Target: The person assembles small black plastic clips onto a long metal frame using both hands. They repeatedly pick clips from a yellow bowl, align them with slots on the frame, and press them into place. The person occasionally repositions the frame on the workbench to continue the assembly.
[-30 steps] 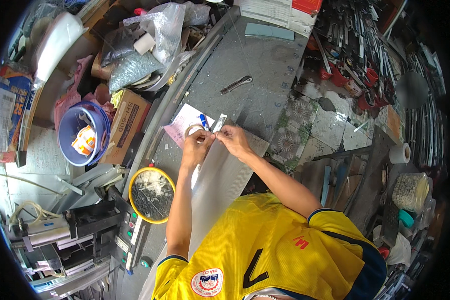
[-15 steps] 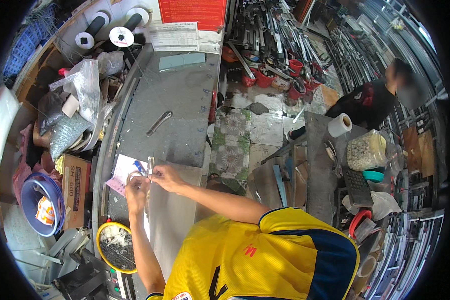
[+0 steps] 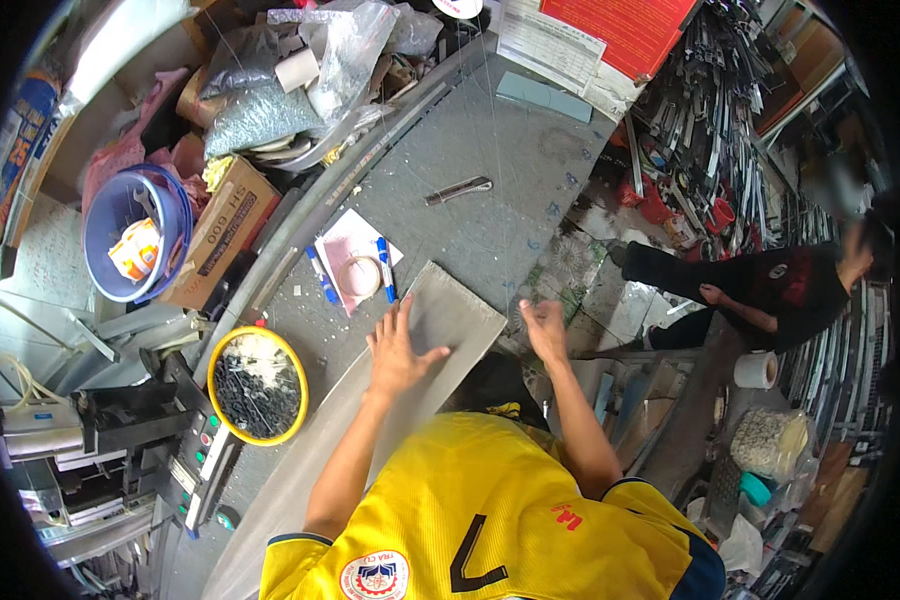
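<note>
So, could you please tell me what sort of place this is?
Probably a metal workshop: long metallic strips heaped upper right, a grey workbench, and a yellow-rimmed tub of small dark pieces.

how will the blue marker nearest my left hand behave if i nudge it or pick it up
The blue marker looks slim and cylindrical, so a sideways nudge would probably set it rolling. Leftward, the tape roll lying flat beside it might stop it. Its straight, plastic-looking body suggests it should feel light and stiff when lifted.
</note>
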`<state>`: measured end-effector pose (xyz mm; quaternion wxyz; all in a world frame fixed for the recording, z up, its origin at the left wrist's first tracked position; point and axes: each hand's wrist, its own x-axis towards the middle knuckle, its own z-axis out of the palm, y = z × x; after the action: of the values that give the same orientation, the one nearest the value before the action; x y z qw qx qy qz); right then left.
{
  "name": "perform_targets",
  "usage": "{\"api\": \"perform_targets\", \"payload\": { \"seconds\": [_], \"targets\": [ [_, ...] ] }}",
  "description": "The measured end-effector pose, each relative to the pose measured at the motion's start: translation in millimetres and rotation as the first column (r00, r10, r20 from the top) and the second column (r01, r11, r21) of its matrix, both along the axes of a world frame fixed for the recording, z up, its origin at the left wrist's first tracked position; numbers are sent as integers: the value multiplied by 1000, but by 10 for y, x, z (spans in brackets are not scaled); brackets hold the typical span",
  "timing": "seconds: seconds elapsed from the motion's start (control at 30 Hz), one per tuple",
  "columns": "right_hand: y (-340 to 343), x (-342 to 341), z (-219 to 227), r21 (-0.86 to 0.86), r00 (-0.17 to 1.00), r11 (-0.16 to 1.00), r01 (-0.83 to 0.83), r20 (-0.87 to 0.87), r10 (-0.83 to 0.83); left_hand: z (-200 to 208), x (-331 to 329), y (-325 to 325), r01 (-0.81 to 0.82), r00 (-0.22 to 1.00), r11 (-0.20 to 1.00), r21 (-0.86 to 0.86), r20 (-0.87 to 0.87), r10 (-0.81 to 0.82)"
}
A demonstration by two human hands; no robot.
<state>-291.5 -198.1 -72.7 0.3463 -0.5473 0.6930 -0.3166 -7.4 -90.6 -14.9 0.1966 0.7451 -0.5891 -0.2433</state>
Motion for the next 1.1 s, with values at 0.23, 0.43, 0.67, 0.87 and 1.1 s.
{"api": "perform_targets", "payload": {
  "seconds": [0.23,0.43,0.67,0.87,1.1],
  "targets": [
    [76,248,-65,-136,964,955,-263,0,265,124,-524,98,34,979,997,64,196,-46],
    [-77,273,149,-54,934,989,-138,324,148,27,-671,87,-43,960,999,-25,275,48],
    [-49,-212,498,145,522,972,-184,852,-29,-104,-613,7,-125,959,984,-128,239,153],
    [-283,-673,661,93,653,983,-161,757,35,-239,-387,-104,-187,950,968,-167,219,221],
    [-659,-536,659,10,747,992,-123,659,86,-308,-517,-109,-212,930,956,-204,259,262]
  ]
}}
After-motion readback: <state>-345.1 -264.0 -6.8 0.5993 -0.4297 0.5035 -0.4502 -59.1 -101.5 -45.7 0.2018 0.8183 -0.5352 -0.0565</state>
